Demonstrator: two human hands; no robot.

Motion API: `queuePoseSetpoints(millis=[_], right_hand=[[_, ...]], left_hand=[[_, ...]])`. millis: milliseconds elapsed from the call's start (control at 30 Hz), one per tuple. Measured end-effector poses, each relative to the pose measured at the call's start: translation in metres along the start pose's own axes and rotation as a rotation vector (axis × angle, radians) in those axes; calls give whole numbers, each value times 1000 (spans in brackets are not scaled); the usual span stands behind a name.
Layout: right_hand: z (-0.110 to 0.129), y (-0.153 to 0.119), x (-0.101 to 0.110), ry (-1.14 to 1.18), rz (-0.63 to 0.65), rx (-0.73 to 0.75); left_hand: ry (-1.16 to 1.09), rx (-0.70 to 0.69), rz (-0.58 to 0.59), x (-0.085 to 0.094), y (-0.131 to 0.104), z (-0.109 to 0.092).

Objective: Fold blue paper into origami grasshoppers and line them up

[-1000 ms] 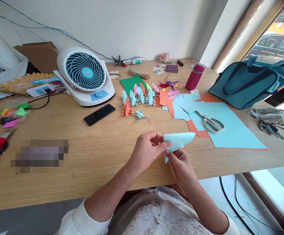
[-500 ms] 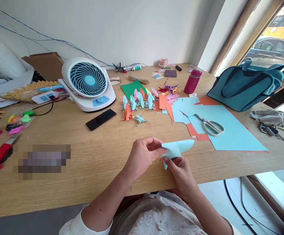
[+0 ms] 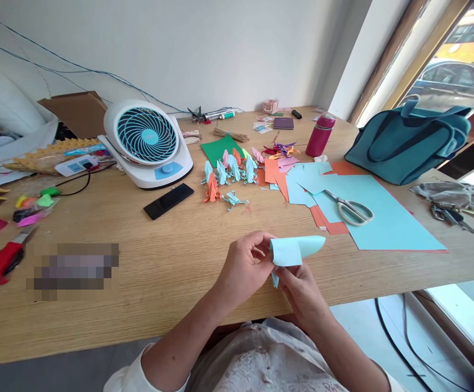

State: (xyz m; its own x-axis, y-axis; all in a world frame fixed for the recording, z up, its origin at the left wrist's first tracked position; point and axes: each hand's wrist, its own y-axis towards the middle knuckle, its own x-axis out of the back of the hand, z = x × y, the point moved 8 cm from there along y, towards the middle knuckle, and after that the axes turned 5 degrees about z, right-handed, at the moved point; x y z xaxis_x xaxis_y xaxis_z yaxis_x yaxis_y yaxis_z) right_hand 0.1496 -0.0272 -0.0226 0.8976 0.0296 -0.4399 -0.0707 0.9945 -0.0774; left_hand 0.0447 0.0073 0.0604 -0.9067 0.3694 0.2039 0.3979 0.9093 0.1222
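A partly folded piece of light blue paper (image 3: 289,252) is held above the near edge of the table, one rounded flap sticking out to the right and a narrow tip hanging below. My left hand (image 3: 250,260) pinches its left edge between thumb and fingers. From below, my right hand (image 3: 302,286) grips it, the thumb under the paper and most fingers hidden behind. Beyond the hands, several folded paper figures (image 3: 234,170) in blue, orange and pink stand in a cluster. A flatter blue figure (image 3: 234,200) lies just in front of them.
Scissors (image 3: 353,209) lie on large blue sheets (image 3: 395,223) to the right, by a teal bag (image 3: 410,141) and a magenta bottle (image 3: 320,135). At left are a white fan (image 3: 149,142), a black phone (image 3: 168,201) and a red-handled cutter (image 3: 2,261).
The paper's left part has curled over, and its front flap now faces me more broadly. My left thumb has slid lower along its edge. Both hands stay in nearly the same place.
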Motion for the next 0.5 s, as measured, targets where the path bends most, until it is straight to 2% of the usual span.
queuePoseSetpoints(millis=[167,400,500], right_hand=[[-2,0,1,-1,13,38],[-4,0,4,-11,-13,65],[-4,0,4,-25,-8,67]], left_hand=[[-47,-84,-85,3,-3,-8],[8,-96,-149,0,-4,-14],[-53,-72,-161,1,-3,-10]])
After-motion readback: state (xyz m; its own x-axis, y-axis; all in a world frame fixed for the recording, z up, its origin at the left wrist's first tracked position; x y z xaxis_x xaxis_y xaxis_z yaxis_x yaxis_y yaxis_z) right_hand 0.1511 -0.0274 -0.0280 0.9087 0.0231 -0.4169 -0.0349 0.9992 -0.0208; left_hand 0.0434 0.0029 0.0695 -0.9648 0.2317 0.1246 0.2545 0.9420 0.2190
